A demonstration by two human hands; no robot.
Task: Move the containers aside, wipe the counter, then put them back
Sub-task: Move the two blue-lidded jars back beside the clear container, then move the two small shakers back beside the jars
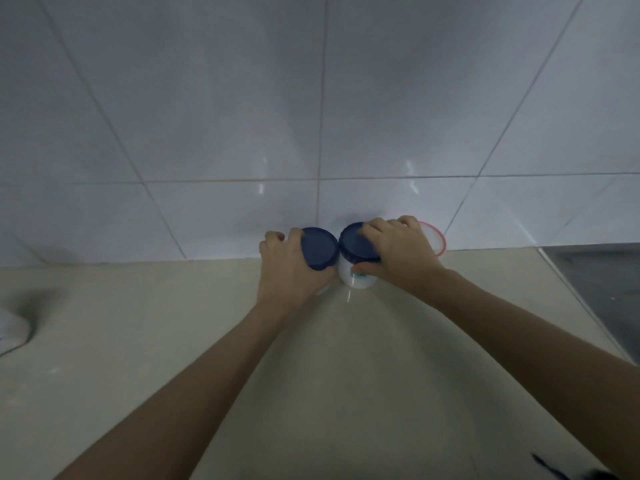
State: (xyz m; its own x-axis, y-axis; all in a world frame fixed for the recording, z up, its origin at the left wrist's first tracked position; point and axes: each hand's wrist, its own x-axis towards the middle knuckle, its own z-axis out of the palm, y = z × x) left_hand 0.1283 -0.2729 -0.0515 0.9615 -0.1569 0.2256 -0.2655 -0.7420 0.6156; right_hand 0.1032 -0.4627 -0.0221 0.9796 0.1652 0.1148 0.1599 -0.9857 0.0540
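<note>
Two white jars with dark blue lids stand side by side on the beige counter (138, 341), close to the tiled wall. My left hand (287, 271) wraps around the left blue-lidded jar (320, 249). My right hand (398, 254) grips the right blue-lidded jar (356, 247) from the right, with the thumb on its white body. A third container with a pink rim (437, 237) stands just behind my right hand, mostly hidden by it.
The white tiled wall (311, 116) rises right behind the jars. A steel sink (595, 282) lies at the right edge. A white object (10, 332) sits at the far left edge. Something dark shows at the bottom right corner (554, 467).
</note>
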